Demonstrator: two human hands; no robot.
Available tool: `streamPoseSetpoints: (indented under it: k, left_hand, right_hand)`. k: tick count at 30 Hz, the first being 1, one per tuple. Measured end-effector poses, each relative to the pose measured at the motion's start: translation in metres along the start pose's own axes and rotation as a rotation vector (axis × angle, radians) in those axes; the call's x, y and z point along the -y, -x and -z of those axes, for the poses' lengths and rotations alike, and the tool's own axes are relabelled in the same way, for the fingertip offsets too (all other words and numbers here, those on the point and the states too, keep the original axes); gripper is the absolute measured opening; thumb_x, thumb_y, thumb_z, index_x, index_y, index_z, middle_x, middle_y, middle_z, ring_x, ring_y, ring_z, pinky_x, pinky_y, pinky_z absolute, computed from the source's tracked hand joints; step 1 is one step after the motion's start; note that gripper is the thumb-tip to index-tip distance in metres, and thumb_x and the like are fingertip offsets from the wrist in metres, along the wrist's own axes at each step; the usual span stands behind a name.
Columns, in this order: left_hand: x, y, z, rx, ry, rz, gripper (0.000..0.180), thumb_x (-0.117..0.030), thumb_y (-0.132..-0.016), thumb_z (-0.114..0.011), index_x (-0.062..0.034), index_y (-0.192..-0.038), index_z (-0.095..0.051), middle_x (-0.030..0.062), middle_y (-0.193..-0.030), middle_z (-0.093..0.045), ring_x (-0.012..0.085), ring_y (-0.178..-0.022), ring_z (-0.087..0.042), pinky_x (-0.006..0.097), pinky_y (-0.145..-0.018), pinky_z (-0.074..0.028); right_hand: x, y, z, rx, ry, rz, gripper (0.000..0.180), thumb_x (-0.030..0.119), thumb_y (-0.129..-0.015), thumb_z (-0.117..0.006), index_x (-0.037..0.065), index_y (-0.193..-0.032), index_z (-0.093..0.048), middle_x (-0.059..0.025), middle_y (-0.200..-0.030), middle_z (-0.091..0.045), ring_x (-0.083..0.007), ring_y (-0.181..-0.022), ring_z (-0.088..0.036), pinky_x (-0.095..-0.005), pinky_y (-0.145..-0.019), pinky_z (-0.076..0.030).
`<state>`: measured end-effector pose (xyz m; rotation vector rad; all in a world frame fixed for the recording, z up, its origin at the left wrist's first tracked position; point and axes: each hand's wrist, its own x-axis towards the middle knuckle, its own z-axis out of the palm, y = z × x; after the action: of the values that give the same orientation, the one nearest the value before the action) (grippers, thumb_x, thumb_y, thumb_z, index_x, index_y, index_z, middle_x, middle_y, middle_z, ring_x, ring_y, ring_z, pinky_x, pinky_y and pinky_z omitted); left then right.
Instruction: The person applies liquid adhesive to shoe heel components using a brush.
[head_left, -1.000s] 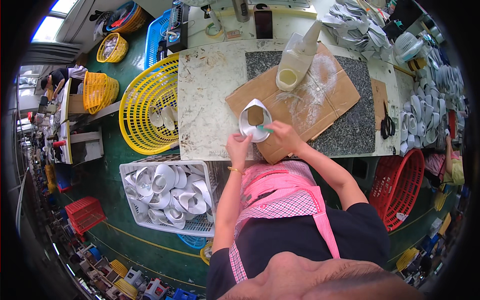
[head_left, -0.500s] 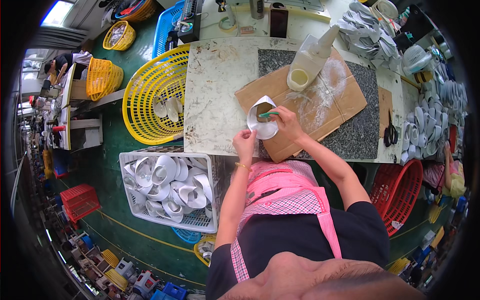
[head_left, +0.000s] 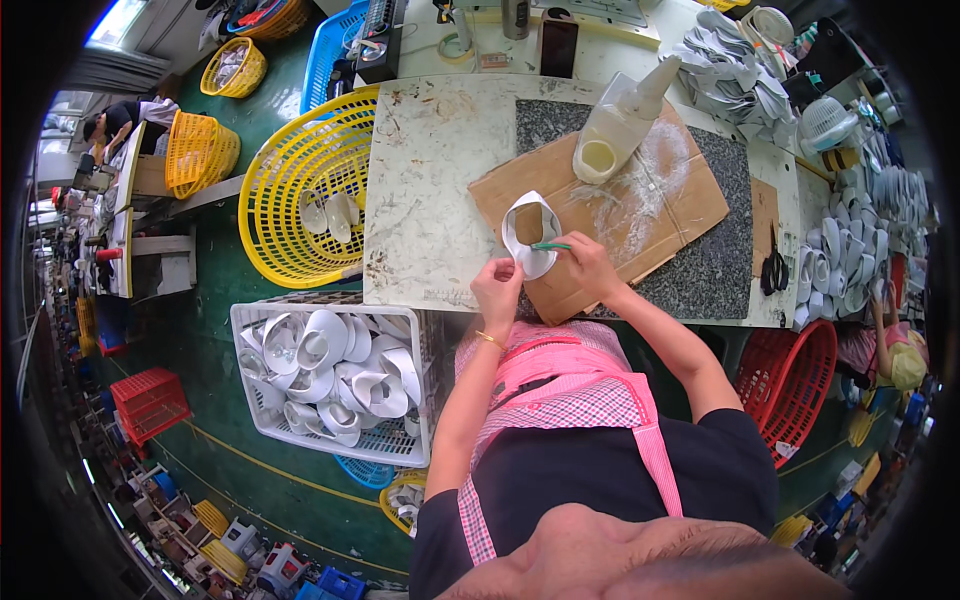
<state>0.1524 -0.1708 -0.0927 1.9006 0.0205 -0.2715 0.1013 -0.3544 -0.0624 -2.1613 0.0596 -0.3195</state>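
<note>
A white shoe upper (head_left: 528, 258), bent into a loop, is held above the near left part of a brown cardboard sheet (head_left: 640, 225). My left hand (head_left: 497, 285) pinches its near left edge. In my right hand (head_left: 590, 262), fingers closed, is a slim green-handled tool (head_left: 551, 246). Its tip reaches the inner side of the upper and is too small to make out. Beyond the hands a translucent bottle (head_left: 618, 128) with a long cone nozzle and a round opening lies tilted on the cardboard. White smears (head_left: 652, 190) of dried stuff mark the sheet beside it.
Left of the worktable (head_left: 420, 200) are a large yellow basket (head_left: 262, 215) with a few white pieces and a white crate (head_left: 330, 450) full of uppers. Black scissors (head_left: 774, 270) lie at the right. More uppers (head_left: 845, 250) are heaped beyond, above a red basket (head_left: 800, 390). Other people work nearby.
The upper has turned slightly, its loop showing more open. My right hand has shifted a little right and nearer me, with the green-handled tool now lower along the upper's inner edge.
</note>
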Motion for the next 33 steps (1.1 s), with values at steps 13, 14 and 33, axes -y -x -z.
streamPoseSetpoints:
  k: [13, 14, 33]
  left_hand:
    - [-0.045, 0.006, -0.022, 0.109, -0.124, -0.288, 0.012, -0.004, -0.068, -0.071, 0.0021, -0.078, -0.07, 0.0096, -0.069, -0.067, 0.013, -0.056, -0.063, 0.025, -0.055, -0.051]
    - [-0.045, 0.005, -0.022, 0.104, -0.106, -0.264, 0.012, -0.004, -0.068, -0.071, 0.0021, -0.078, -0.07, 0.01, -0.069, -0.067, 0.0131, -0.056, -0.063, 0.025, -0.056, -0.051]
    - [-0.065, -0.04, 0.108, -0.374, 0.002, -0.169, 0.016, -0.01, -0.082, -0.072, 0.0034, -0.09, -0.07, 0.006, -0.071, -0.067, 0.0093, -0.061, -0.059, 0.023, -0.058, -0.048]
  right_hand:
    - [-0.002, -0.022, 0.005, -0.229, 0.047, -0.15, 0.012, 0.006, -0.086, -0.058, 0.001, -0.097, -0.062, -0.016, -0.09, -0.062, -0.0345, -0.081, -0.062, -0.0403, -0.068, -0.05]
    - [-0.004, -0.024, 0.005, -0.233, 0.047, -0.148, 0.012, 0.006, -0.086, -0.058, 0.001, -0.097, -0.062, -0.016, -0.09, -0.062, -0.0345, -0.081, -0.062, -0.0403, -0.068, -0.05]
    - [0.016, -0.009, 0.043, -0.488, -0.305, -0.125, 0.012, 0.011, -0.095, -0.055, 0.002, -0.097, -0.063, -0.0019, -0.075, -0.061, -0.01, -0.07, -0.06, -0.0236, -0.063, -0.044]
